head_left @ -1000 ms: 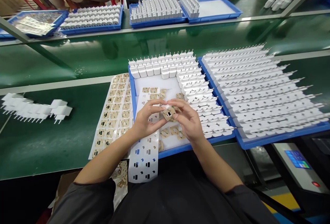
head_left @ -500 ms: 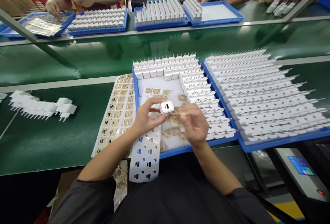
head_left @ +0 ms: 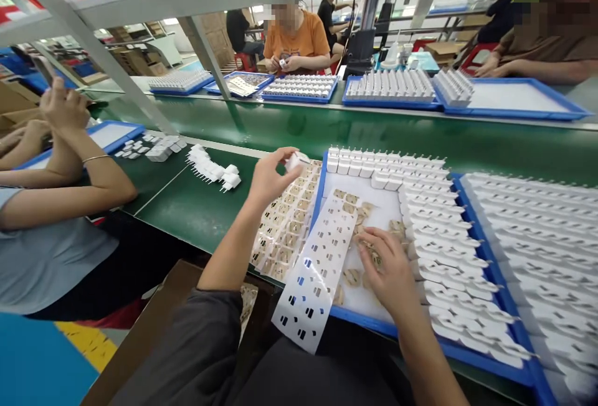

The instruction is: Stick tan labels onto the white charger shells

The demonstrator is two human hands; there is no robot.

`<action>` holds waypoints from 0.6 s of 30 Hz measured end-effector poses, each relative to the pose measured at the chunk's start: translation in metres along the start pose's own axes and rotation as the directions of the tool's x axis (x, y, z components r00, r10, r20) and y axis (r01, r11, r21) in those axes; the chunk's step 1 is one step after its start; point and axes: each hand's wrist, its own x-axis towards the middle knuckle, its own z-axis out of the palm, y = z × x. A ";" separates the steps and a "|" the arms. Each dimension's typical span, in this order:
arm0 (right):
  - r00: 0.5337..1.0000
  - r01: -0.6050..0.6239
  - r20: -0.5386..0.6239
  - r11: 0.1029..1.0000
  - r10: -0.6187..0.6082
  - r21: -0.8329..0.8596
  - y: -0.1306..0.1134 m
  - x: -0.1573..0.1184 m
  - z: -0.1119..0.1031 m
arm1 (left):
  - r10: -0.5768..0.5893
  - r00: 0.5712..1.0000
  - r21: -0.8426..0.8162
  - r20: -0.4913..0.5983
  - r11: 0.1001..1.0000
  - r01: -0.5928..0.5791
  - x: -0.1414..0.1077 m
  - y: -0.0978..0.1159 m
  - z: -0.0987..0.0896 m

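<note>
My left hand holds a white charger between thumb and fingers, above the left edge of the blue tray. My right hand hovers low over the tray's white lining, fingers apart and slightly bent, beside loose tan film pieces. Whether a finger touches one is not clear. A white sticker sheet with small dark cutouts lies across the tray's left side and hangs over the front edge. Left of it is a tan sticker sheet. Chargers with upright pins line the tray's back and right.
A second blue tray full of chargers stands at right. Several loose chargers lie on the green table at left. A neighbour's arm is at far left. Across the table are more trays and seated people.
The view has swung left and up. My left hand has carried the charger left, away from my right hand. My right hand has lowered towards the film pieces and its fingers have parted.
</note>
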 end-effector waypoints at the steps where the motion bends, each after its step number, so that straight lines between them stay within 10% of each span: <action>1: 1.000 0.011 0.019 1.000 -0.012 0.011 -0.001 -0.001 0.000 | -0.022 1.000 0.139 -0.021 0.990 0.025 0.001 -0.016 -0.009; 4: 0.997 0.036 0.068 0.999 -0.039 0.037 -0.003 -0.001 0.001 | -0.052 0.995 0.417 -0.080 0.906 0.081 -0.010 -0.076 -0.028; 10: 0.990 0.067 0.122 0.997 -0.071 0.036 -0.005 -0.002 0.003 | 0.070 0.990 0.372 -0.122 0.928 -0.020 -0.038 -0.161 -0.049; 18: 0.986 0.063 0.156 0.998 -0.062 -0.001 -0.008 -0.003 0.003 | 0.121 0.993 0.299 0.004 0.947 -0.117 -0.025 -0.117 -0.006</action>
